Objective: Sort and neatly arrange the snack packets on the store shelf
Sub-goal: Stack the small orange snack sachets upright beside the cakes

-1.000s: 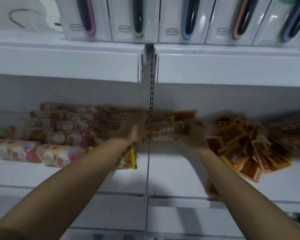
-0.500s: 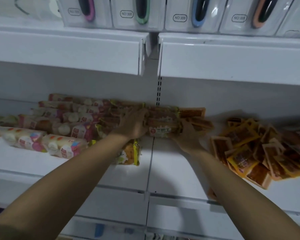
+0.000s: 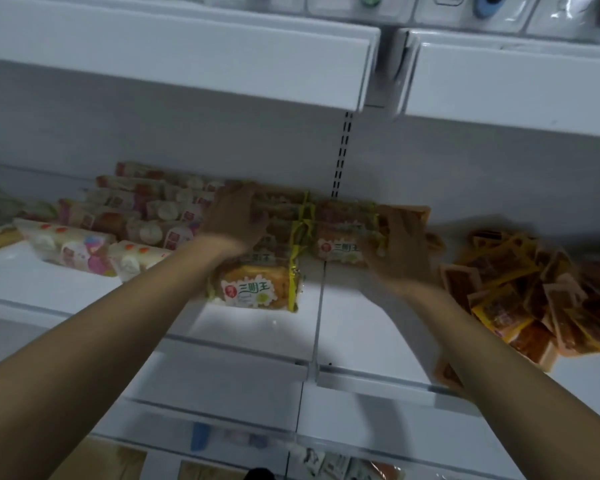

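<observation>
On the white shelf [image 3: 361,327], a row of orange-brown sandwich bread packets [image 3: 343,249] lies at the back centre. My left hand [image 3: 234,220] rests flat on the left stack of those packets, fingers pointing to the back wall. A single bread packet with a yellow edge [image 3: 257,287] lies in front, under my left wrist. My right hand [image 3: 399,249] presses on the right end of the row, fingers straight; motion blur hides the fingertips. Pink and white roll packets [image 3: 84,249] lie in rows on the left. A loose heap of small orange packets [image 3: 534,299] lies on the right.
An upper shelf [image 3: 187,53] overhangs close above my hands. One orange packet [image 3: 447,374] sticks out past the shelf's front lip under my right forearm. Lower shelves with more packets [image 3: 326,462] show at the bottom. Green packets [image 3: 0,209] sit at far left.
The camera has moved closer and lower. Both hands stay on the bread packets; my right hand has shifted slightly right along the row. The front yellow-edged packet is now fully visible.
</observation>
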{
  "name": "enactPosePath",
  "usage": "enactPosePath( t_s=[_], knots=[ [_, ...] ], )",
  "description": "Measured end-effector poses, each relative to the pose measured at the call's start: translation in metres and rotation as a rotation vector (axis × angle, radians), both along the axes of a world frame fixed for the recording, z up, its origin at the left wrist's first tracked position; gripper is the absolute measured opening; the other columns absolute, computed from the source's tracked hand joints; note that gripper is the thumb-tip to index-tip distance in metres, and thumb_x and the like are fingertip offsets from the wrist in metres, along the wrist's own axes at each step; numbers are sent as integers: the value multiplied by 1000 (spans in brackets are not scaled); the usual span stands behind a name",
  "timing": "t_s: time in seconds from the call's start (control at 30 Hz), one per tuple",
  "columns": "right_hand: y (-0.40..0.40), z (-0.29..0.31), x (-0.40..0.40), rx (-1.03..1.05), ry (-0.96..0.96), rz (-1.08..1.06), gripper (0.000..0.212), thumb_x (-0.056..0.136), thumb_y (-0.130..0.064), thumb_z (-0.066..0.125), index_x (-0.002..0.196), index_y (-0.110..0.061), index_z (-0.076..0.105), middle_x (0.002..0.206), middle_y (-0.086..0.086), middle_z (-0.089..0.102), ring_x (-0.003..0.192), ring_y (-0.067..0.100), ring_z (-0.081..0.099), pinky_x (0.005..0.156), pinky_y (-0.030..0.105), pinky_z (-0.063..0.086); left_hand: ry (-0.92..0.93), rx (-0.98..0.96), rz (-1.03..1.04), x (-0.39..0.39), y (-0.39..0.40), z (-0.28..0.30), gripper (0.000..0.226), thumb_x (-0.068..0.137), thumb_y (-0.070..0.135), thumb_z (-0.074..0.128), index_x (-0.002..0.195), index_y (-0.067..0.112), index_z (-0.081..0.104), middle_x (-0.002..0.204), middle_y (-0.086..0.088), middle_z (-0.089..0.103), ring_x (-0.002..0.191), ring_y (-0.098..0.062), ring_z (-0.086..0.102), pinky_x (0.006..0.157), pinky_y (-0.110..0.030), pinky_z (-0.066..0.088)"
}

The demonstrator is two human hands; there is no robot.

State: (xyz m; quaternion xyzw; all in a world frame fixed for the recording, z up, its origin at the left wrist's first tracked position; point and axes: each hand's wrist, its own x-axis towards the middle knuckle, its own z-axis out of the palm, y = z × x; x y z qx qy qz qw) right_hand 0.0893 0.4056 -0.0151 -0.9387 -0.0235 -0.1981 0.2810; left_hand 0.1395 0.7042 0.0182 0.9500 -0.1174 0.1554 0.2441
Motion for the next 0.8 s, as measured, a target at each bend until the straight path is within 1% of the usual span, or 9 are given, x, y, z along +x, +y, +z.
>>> enactPosePath(
  t_s=[0.1,0.17,0.23,0.37,0.5,0.57,0.67,0.73,0.8],
  knots=[
    [45,25,6,-197,-69,79,65,84,-57,48,136,-19,55,136,11,50,134,37,40,105,56,39,-21,-37,97,-5,41,-1,32,93,33,55,119,15,63,119,-16,64,116,-39,57,97,-47,47],
    [90,35,12,-307,-34,164,60,89,-54,51,137,-20,53,139,11,47,141,37,31,110,58,34,-33,-59,167,-12,72,-1,37,91,34,51,114,9,64,114,-20,64,112,-40,58,95,-47,48],
    [141,41,14,-362,-2,226,61,92,-56,52,144,-23,49,148,10,42,147,36,24,116,60,26,-68,-57,219,-22,107,0,45,85,34,45,113,5,66,113,-22,65,109,-42,59,91,-45,49],
    [238,48,22,-394,161,406,65,98,-57,48,155,-31,31,165,3,20,154,31,10,123,58,13,-44,34,332,-32,179,5,52,77,29,44,116,3,67,113,-28,66,100,-45,63,82,-46,51],
    [316,46,32,-434,221,573,68,99,-56,47,158,-31,25,165,8,19,152,36,15,121,55,21,21,175,413,-25,264,1,49,80,24,47,120,1,66,113,-30,63,96,-48,64,82,-46,51],
    [353,39,39,-435,153,619,67,98,-56,46,156,-31,25,162,9,23,150,38,18,120,57,25,60,158,470,-15,317,-7,48,80,23,47,117,1,66,114,-30,64,95,-48,64,82,-47,52],
    [409,36,50,-431,82,632,54,97,-48,49,147,-29,40,156,9,33,145,36,25,119,55,25,239,133,472,-1,381,-13,40,88,34,49,108,5,69,105,-25,68,91,-43,65,77,-42,53],
    [445,36,59,-423,107,621,36,98,-45,51,129,-25,52,147,10,41,141,35,32,114,51,32,215,157,374,5,414,-25,46,90,47,47,107,12,72,99,-18,71,87,-38,66,70,-34,48],
    [475,34,70,-409,132,584,37,98,-47,52,129,-28,51,149,8,38,145,31,28,112,52,32,176,144,309,13,436,-39,56,88,73,46,107,25,69,95,-1,70,87,-25,67,74,-33,49]
  ],
)
